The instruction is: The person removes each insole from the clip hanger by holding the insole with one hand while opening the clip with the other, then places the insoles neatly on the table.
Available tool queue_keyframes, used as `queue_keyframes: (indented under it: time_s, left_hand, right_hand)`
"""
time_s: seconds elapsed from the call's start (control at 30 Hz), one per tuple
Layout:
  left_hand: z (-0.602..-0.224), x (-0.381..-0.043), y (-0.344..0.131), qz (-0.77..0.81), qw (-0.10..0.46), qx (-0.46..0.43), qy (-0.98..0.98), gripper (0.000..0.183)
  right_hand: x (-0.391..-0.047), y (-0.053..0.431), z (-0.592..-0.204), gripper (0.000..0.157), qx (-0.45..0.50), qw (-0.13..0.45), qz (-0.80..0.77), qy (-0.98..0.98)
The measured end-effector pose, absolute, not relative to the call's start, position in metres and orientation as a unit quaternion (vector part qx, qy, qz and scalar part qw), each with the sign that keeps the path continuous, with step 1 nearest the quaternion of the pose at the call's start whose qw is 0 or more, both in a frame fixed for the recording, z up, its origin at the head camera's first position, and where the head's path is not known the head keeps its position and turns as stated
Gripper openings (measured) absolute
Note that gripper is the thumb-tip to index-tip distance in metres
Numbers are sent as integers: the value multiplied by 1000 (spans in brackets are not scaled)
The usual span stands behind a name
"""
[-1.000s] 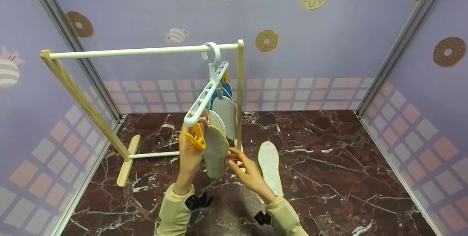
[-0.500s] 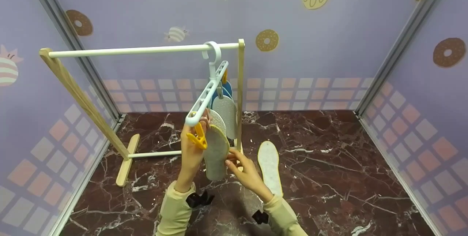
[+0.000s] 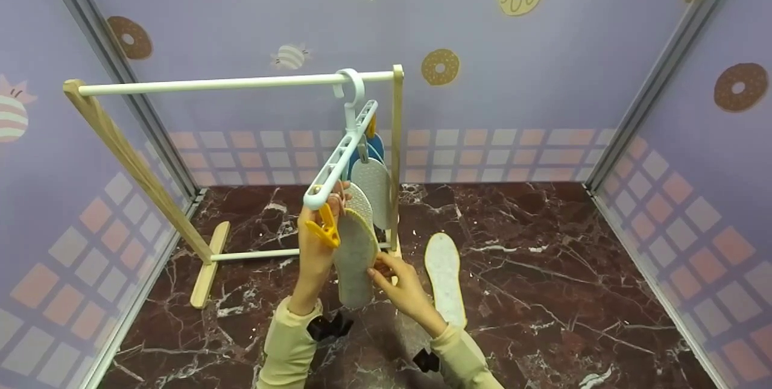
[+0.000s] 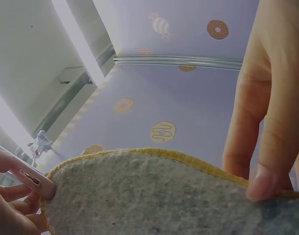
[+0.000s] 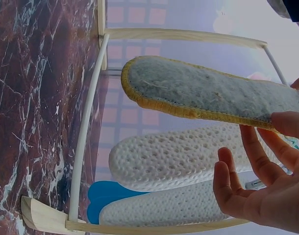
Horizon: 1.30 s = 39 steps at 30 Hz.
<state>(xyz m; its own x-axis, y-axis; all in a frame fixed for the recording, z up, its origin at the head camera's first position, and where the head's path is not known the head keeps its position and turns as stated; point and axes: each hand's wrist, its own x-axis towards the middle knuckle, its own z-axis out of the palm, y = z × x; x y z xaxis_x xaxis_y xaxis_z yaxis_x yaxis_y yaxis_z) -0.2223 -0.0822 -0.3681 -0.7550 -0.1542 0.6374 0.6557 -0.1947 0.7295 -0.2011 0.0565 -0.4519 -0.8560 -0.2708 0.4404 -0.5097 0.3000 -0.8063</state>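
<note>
The right hand (image 3: pixel 404 290) pinches an insole (image 3: pixel 354 265) by its side edge between its fingers; looking light, soft and bendy, it is best held by the rim. The left hand (image 3: pixel 313 251) grips a peg (image 4: pixel 36 180) at its top, below the hanger (image 3: pixel 350 133).

Working remotely, I can read no text, label, brand, number or sign in the head view or either wrist view. The one spot I squint at is a small green mark (image 5: pixel 293 142) just beside the fingers of the right hand (image 5: pixel 277 198), too small for me to tell lettering from pattern
</note>
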Motion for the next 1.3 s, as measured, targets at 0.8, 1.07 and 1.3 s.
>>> queue_keyframes:
  time_s: [0.8, 1.07, 1.3]
  left_hand:
    - [-365, -225, -83, -773, 239, -218, -546, 63]
    - [-364, -225, -81, -780, 247, -229, -528, 53]
    - [-364, -227, -81, -771, 258, -226, -537, 52]
  right_hand:
    - [-217, 57, -489, 6, 225, 156, 528, -804]
    - [-217, 57, -488, 7, 213, 156, 527, -808]
    - [-217, 59, -489, 9, 226, 168, 533, -798]
